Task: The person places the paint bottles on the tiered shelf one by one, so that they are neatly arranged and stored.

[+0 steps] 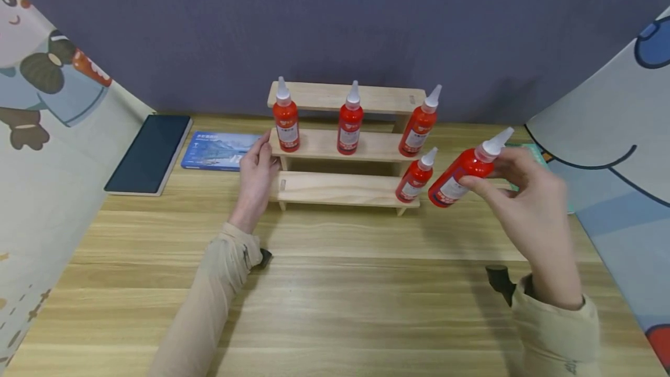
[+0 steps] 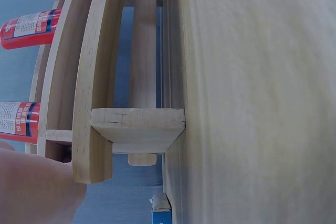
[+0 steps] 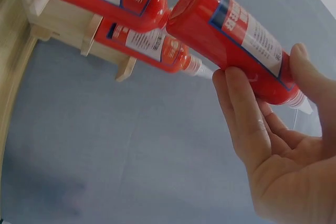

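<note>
A three-step wooden rack (image 1: 340, 186) stands at the back of the table. My left hand (image 1: 257, 170) holds its left end at the middle step; the left wrist view shows part of that hand (image 2: 39, 184) beside the step ends. My right hand (image 1: 534, 202) pinches a red squeeze bottle (image 1: 460, 178) with a white pointed nozzle, tilted, in the air right of the rack. On the middle step stand a left bottle (image 1: 286, 127), a centre bottle (image 1: 349, 128) and a right bottle (image 1: 417, 131). Another bottle (image 1: 413, 184) stands at the lowest step's right end.
Left of the rack lie a blue box (image 1: 220, 151) with a landscape picture and a dark tablet-like slab (image 1: 149, 155). A green item (image 1: 531, 150) is partly hidden behind my right hand. A dark blue wall (image 1: 340, 22) closes off the back, with printed panels at both sides.
</note>
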Motion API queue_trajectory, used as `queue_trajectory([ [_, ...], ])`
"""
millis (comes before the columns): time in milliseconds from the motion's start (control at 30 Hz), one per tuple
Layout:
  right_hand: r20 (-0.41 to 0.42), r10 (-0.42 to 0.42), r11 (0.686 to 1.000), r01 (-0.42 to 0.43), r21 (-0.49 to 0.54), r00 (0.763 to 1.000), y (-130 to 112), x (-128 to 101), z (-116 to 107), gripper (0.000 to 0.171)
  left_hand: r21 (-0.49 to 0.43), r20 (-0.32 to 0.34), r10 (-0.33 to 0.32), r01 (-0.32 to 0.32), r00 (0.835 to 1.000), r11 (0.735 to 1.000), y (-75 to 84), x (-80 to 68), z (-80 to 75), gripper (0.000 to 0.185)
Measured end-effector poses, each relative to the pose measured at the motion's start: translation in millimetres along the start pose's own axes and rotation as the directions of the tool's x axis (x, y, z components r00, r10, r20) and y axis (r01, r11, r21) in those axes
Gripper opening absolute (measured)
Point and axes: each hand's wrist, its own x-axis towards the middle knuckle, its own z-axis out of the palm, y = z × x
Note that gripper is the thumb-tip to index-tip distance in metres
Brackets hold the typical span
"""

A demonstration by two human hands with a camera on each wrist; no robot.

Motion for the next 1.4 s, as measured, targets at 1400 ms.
queue_trajectory([
  [1400, 0.193, -0.077, 0.997, 0.071, 0.037, 0.978, -33, 14, 62, 0.051, -0.007, 0.016, 0.013, -0.013, 1.0, 1.0, 0.2, 0.4, 0.1, 0.046],
])
